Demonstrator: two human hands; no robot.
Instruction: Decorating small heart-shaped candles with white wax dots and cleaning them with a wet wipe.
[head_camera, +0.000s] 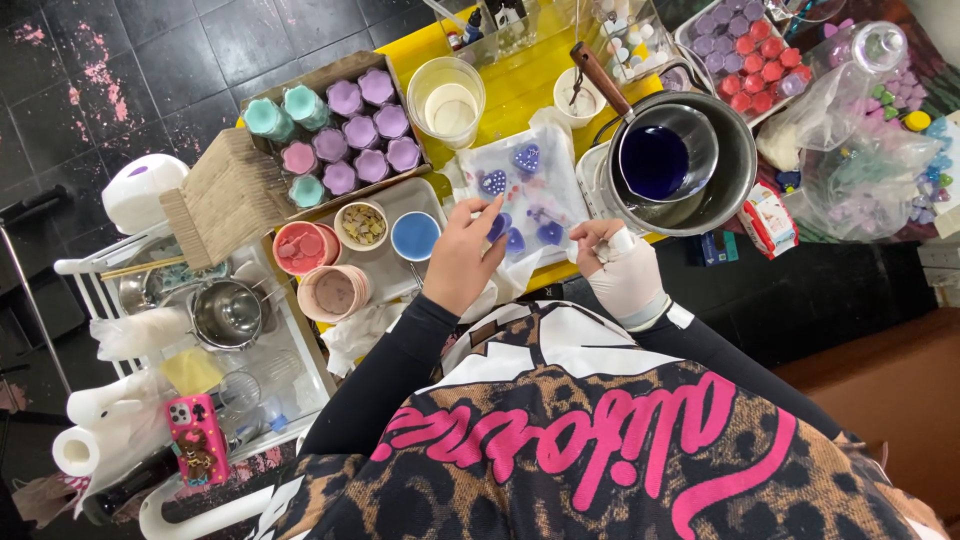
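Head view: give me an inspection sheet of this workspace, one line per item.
Surface: yellow table, crowded.
Job's things: clear sheet with purple heart shapes; pot of dark blue liquid inside a larger metal pan.
Clutter: box of pastel moulds, grey tray with small bowls, plastic cup, plastic bags, side rack with steel pot, pink phone.
Grippers: left hand bare, fingers on a purple piece; right hand bandaged, pinching the sheet edge.
Cables: nothing seen.
Surroundings: black tiled floor with pink stains.
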